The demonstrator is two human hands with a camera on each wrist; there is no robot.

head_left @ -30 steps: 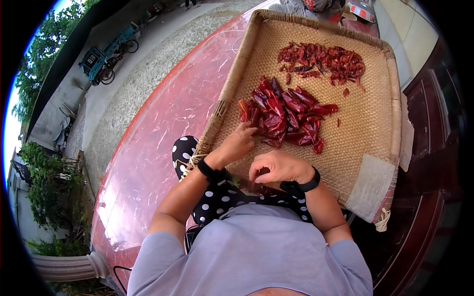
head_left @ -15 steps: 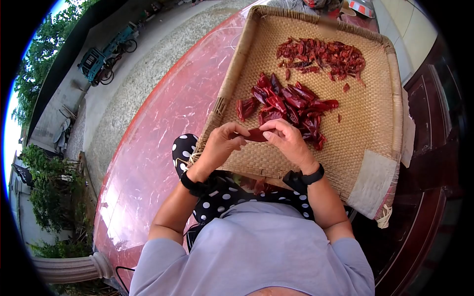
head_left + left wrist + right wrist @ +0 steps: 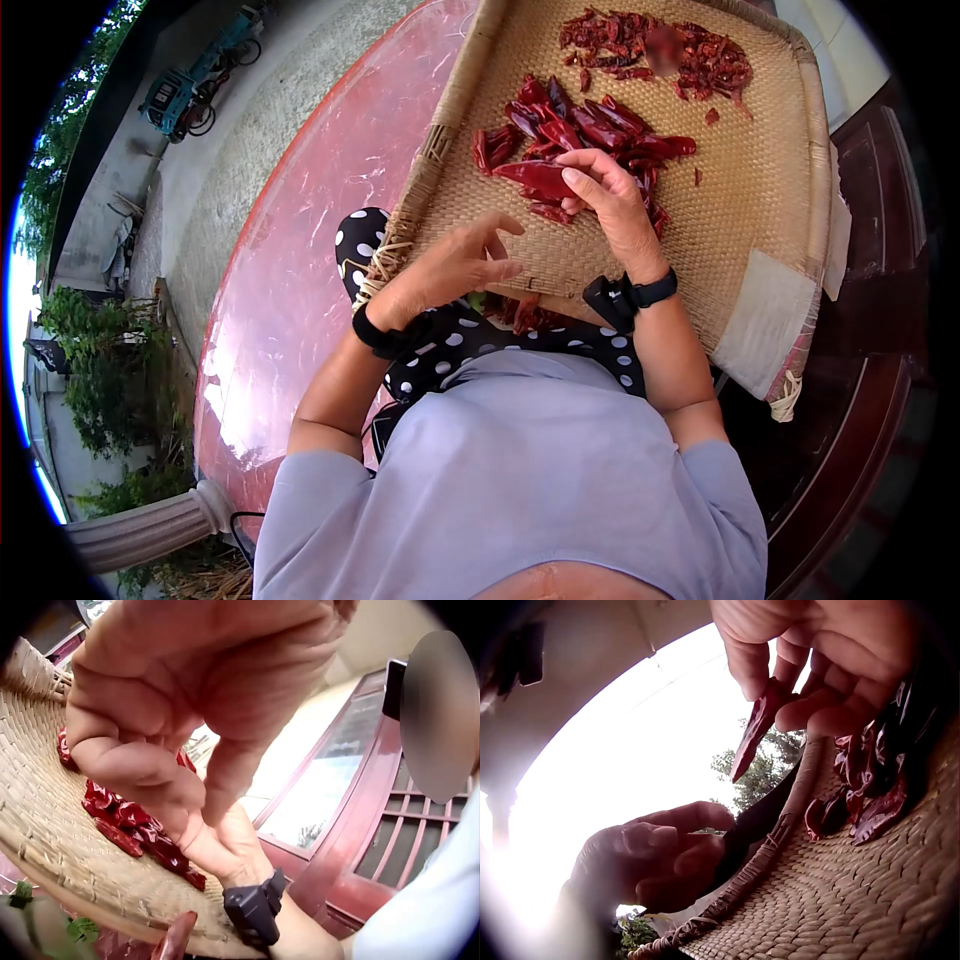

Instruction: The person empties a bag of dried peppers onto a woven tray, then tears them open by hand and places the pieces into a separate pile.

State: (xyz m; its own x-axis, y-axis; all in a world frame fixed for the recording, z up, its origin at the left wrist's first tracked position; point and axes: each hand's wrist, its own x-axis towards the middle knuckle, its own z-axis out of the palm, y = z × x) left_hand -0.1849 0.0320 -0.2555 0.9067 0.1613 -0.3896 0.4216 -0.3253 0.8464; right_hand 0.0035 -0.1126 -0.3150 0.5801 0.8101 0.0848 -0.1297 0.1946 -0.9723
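Note:
My right hand (image 3: 617, 205) pinches a dried red chili (image 3: 530, 177) by one end, between thumb and fingertips. In the right wrist view the chili's pointed end slants downward from the fingers. My left hand (image 3: 455, 262) is apart from it, over the near left edge of the woven tray (image 3: 750, 190), its fingers loosely bent with nothing seen between them. A heap of whole dried chilies (image 3: 600, 125) lies on the tray just beyond the right hand. In the left wrist view, my left hand (image 3: 187, 697) covers part of that heap.
Smaller dried red pieces (image 3: 610, 35) are spread at the tray's far end. More red pieces (image 3: 530, 315) show below the tray's near edge, above the lap. A red plastic-covered table (image 3: 310, 240) lies left, and a dark red door (image 3: 880, 200) stands right.
The left hand reached to the heap, then both hands held a chili together. Now the left hand has let go and drawn back left, while the right hand holds the chili farther forward.

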